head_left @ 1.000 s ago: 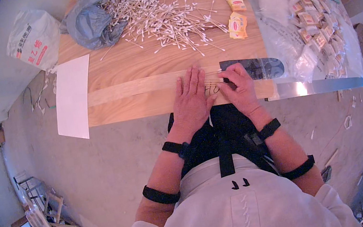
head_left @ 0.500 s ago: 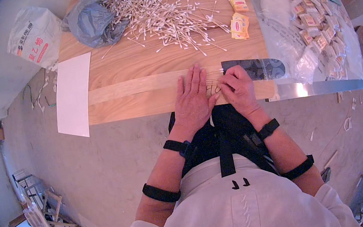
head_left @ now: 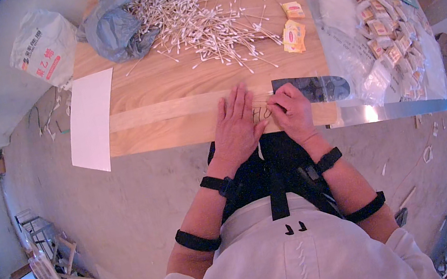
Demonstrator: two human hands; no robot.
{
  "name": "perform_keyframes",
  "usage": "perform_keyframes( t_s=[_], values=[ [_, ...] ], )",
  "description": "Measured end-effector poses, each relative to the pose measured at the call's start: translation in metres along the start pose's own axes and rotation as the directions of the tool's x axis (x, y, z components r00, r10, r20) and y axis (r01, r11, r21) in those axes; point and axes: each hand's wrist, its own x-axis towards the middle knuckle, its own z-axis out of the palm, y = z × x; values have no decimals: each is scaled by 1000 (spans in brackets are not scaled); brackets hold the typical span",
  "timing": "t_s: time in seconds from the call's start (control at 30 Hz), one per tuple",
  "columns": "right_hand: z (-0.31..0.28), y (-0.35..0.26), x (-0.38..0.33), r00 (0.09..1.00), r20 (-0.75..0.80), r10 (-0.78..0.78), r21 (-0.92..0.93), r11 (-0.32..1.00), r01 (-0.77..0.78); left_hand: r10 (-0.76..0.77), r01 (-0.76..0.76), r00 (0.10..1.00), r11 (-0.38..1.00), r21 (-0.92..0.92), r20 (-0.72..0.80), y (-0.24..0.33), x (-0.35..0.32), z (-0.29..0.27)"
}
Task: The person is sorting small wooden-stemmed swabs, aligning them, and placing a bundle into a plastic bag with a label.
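A few cotton swabs [head_left: 260,102] lie side by side between my two hands, near the front edge of the wooden table [head_left: 166,87]. My left hand [head_left: 234,125] rests flat with its fingers stretched out, covering one end of the swabs. Thumb and fingers of my right hand [head_left: 294,114] are pinched together at the other end of them. Dark marks drawn on the tabletop show just below the swabs. Beyond my right fingers lies a dark patterned strip [head_left: 319,87]. Farther back spreads a big loose heap of cotton swabs [head_left: 202,18].
A grey plastic bag [head_left: 118,35] lies beside the heap. Yellow cards [head_left: 294,36] sit right of it. Many small packets [head_left: 390,35] cover clear plastic at the right. A white sheet [head_left: 91,121] overhangs the left edge, near a white sack [head_left: 43,49]. Clear tape [head_left: 164,110] runs along the table.
Both hands stay in almost the same place. My right fingertips have shifted slightly at the swabs, and the drawn marks below them show more. The view has moved a little.
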Motion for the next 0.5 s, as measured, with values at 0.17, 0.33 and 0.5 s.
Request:
perform_keyframes(
  t_s=[0.17,0.33,0.5],
  values=[
    [2,1,5,997,30,69,-37,997,-67,20,-22,1000,997,79,23,5,4,4],
    [-2,6,35,987,-63,150,-130,979,-157,17,-20,999,994,104,33,7,6,-1],
    [1,22,65,988,-14,156,-434,889,-147,26,-28,999,995,91,21,9,7,-1]
  ],
)
